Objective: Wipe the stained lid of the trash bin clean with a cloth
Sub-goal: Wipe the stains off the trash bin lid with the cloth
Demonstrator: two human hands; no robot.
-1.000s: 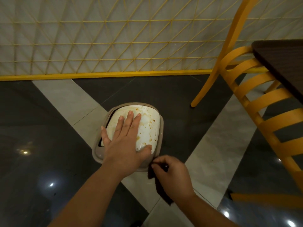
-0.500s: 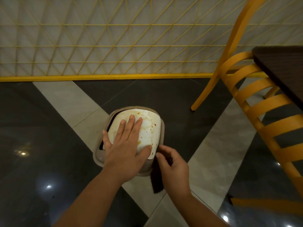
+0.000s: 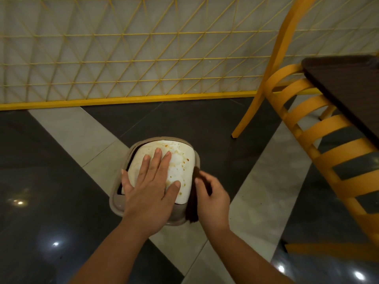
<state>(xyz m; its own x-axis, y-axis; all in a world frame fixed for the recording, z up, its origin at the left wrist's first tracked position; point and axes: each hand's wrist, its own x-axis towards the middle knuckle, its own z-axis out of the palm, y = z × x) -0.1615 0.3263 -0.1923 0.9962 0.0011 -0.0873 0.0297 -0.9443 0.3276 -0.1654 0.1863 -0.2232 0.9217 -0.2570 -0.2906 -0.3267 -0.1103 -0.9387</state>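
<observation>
Two hands are at work as I watch from afar. The cloth (image 3: pixel 193 199) looks soft and limp, so I judge it wants bunching into a wad before rubbing; the white lid (image 3: pixel 180 167), hard, smooth and spattered brown, sits on the trash bin (image 3: pixel 117 206) on the floor and may swing if not braced. My left hand (image 3: pixel 150 187) lies flat, fingers straight, pressing the lid. My right hand (image 3: pixel 213 197) pinches the cloth at the lid's right edge.
</observation>
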